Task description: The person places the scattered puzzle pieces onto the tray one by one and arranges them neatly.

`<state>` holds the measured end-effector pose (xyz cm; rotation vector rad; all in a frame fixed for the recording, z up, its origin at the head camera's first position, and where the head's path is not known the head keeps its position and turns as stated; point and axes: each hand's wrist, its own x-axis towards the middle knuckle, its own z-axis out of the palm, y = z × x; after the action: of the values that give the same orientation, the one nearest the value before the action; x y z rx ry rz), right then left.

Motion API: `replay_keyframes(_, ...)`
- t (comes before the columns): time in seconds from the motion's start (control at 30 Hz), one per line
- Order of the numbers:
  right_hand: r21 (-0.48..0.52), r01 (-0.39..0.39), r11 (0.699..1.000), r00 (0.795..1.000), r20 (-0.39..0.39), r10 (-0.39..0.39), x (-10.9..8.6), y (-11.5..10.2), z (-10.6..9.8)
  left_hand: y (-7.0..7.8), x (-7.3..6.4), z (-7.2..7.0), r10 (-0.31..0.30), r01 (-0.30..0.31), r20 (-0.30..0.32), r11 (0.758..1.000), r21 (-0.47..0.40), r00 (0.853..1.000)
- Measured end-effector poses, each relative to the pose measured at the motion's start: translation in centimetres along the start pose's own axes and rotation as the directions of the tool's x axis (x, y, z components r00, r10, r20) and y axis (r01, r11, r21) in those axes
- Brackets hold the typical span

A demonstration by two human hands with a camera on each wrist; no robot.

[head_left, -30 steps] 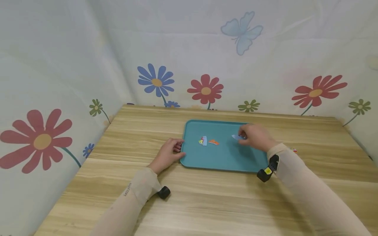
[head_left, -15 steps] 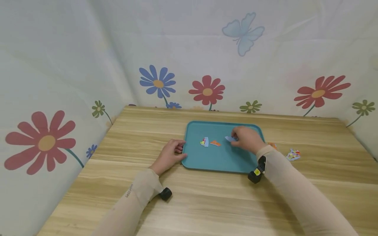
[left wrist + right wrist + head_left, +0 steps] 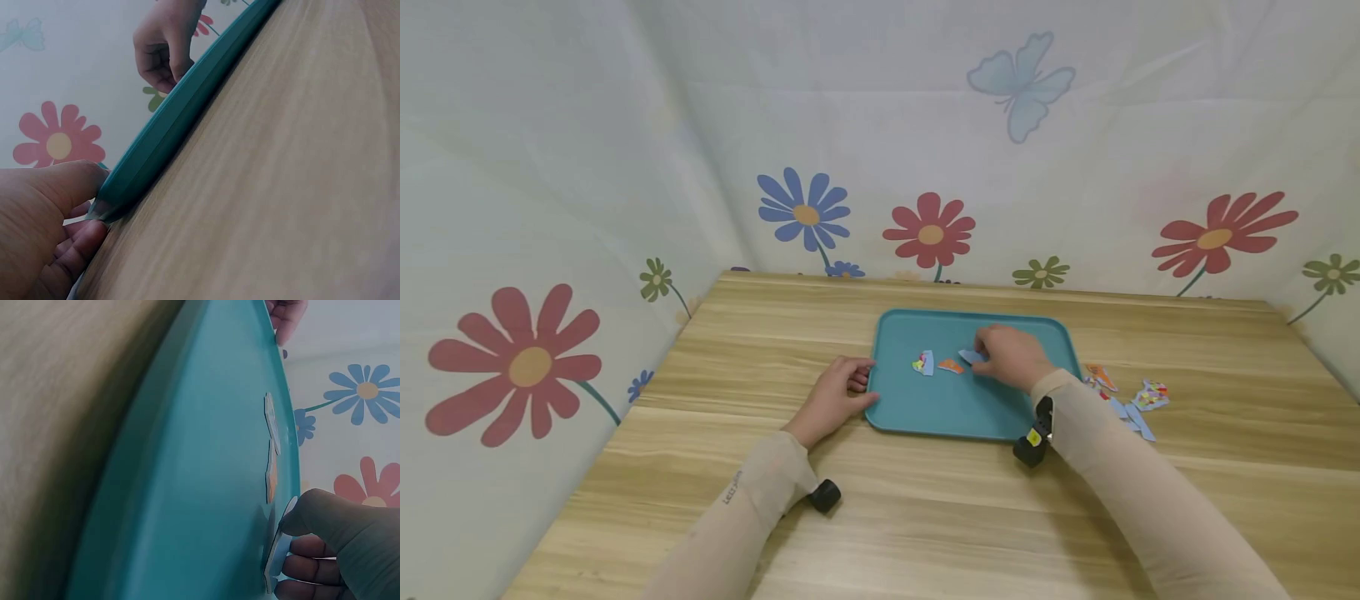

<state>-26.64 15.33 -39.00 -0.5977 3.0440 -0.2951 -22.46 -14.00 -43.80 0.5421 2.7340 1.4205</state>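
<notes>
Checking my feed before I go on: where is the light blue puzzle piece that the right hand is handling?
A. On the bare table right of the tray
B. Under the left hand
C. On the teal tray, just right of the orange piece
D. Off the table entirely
C: the right hand pinches the light blue puzzle piece on the teal tray, beside the orange piece.

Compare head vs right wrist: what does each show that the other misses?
Head only: the loose pieces on the table right of the tray, and both sleeves.
Right wrist only: a close edge-on look at the blue piece pinched by the right hand, its lower end touching the tray.
Both: the tray, two pieces lying in it, the orange piece among them, and the left hand at its left rim.
</notes>
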Motion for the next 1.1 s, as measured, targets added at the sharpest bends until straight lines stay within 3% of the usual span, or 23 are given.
replay_keyframes(0.63,-0.019,0.033,0.999,0.999,0.008,-0.033,0.0,-0.5,0.2,0.0,0.1,0.1,-0.001,0.001,-0.004,1.000,0.005,1.000)
replay_keyframes(1.1,-0.025,0.048,0.999,0.999,-0.020,-0.049,-1.6,-0.9,-2.2,-0.1,0.1,0.1,0.006,-0.006,-0.002,1.000,0.002,1.000)
